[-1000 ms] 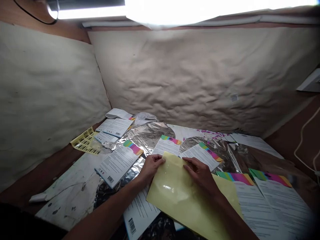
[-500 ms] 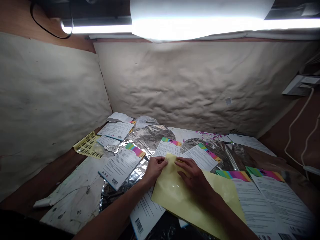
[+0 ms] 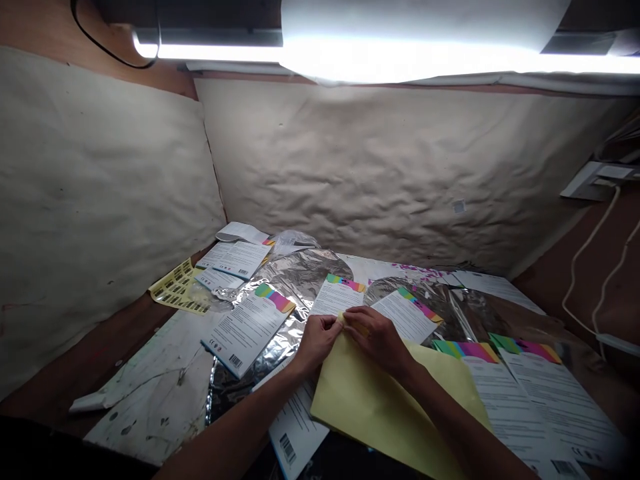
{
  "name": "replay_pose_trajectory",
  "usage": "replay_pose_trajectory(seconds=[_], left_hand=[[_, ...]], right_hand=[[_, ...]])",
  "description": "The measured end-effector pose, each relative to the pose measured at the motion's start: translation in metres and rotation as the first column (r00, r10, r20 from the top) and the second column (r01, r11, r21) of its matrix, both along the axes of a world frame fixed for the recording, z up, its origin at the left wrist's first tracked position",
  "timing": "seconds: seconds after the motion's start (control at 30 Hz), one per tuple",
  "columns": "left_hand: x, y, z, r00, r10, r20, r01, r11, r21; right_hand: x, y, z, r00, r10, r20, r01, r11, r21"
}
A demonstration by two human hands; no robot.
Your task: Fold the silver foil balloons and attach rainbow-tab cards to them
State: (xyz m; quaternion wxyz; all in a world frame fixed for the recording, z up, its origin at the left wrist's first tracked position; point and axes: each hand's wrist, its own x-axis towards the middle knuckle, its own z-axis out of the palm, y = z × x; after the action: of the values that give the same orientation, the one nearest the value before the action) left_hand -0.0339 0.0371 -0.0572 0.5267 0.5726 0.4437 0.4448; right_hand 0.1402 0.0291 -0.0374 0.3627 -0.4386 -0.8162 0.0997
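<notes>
A large plain yellow sheet of paper (image 3: 380,400) lies tilted under my forearms, over white printed packets. My left hand (image 3: 320,340) pinches the far corner of the sheet between thumb and fingertips. Right beside it, my right hand (image 3: 375,337) has its fingers closed on the same corner, the fingertips of both hands nearly touching. Whatever else is between the fingertips is too small to make out. Just beyond the hands is a white packet (image 3: 336,298) with a rainbow-striped top. Another packet (image 3: 410,317) shows behind my right hand, and one (image 3: 300,420) is partly hidden under my left forearm.
More striped packets lie left (image 3: 247,330) and right (image 3: 545,387). A sheet of dark-printed yellow labels (image 3: 180,288) rests at the left edge. Silvery film (image 3: 290,280) covers part of the table. Paper-lined walls (image 3: 375,167) enclose the back; a white cable (image 3: 590,260) hangs at right.
My right fingers have moved left and closed at the corner beside my left hand. The sheet's corner has bent up between the fingers. The camera view has shifted slightly.
</notes>
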Motion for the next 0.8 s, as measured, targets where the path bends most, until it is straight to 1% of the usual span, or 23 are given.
replay_pose_trajectory(seconds=[0.13,0.27,0.33,0.47,0.57,0.67,0.73,0.8], left_hand=[[-0.003,0.002,0.003,0.999,-0.009,-0.032,0.010,0.999,0.042],[-0.004,0.004,0.005,0.999,-0.026,-0.039,0.028,0.998,0.051],[-0.005,0.005,0.006,0.998,-0.046,-0.039,0.048,0.998,0.040],[-0.006,0.005,0.005,0.991,-0.130,-0.023,0.130,0.991,-0.018],[-0.007,0.005,0.003,0.986,-0.169,-0.009,0.167,0.983,-0.071],[-0.007,0.004,0.001,0.986,-0.168,-0.001,0.167,0.980,-0.106],[-0.008,0.005,0.002,0.990,-0.143,0.002,0.142,0.982,-0.126],[-0.013,0.008,0.004,0.997,-0.073,-0.007,0.072,0.989,-0.131]], right_hand=[[-0.003,0.003,-0.002,1.000,0.005,0.009,-0.006,0.998,0.057],[-0.004,0.005,-0.002,0.999,0.019,-0.026,-0.018,0.998,0.068],[-0.004,0.007,-0.002,0.999,0.029,-0.036,-0.026,0.997,0.066],[-0.001,0.008,-0.002,0.999,0.037,-0.033,-0.035,0.998,0.054],[0.002,0.008,-0.003,0.996,0.055,-0.073,-0.052,0.998,0.041],[0.004,0.009,-0.003,0.987,0.034,-0.154,-0.042,0.998,-0.044],[0.006,0.009,-0.002,0.968,-0.029,-0.251,-0.012,0.987,-0.161],[0.008,0.008,0.001,0.926,-0.108,-0.361,0.013,0.967,-0.254]])
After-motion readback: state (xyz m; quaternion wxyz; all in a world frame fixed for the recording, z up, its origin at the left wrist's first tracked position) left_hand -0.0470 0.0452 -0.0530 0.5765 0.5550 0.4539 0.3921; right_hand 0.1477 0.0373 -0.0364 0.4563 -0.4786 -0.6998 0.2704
